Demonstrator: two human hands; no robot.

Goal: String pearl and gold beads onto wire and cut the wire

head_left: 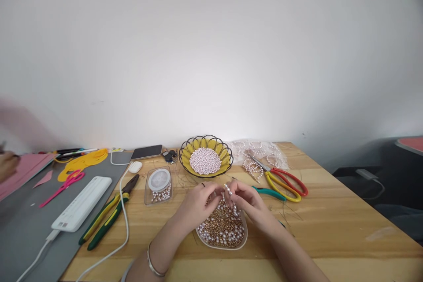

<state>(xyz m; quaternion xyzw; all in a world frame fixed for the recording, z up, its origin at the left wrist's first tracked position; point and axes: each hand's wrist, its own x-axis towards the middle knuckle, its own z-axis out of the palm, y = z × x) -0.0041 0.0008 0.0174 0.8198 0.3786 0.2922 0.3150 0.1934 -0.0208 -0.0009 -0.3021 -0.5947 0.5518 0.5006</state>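
Observation:
My left hand (199,202) and my right hand (247,201) meet above a clear tray (243,240) filled with gold and white beads. Both pinch a short strand of white pearl beads (229,194) that stands between their fingertips. A bracelet circles my left wrist. Just behind the hands sits a yellow wire basket (190,152) holding pale pink pearls.
Red and yellow scissors (284,180), a teal tool (269,192) and finished pearl strands (253,166) lie at right. A clear box with a thread spool (158,183), green pliers (109,216), a white power strip (82,203), pink scissors (64,186), a phone (146,151) lie left. Another person's hand (6,165) shows at far left.

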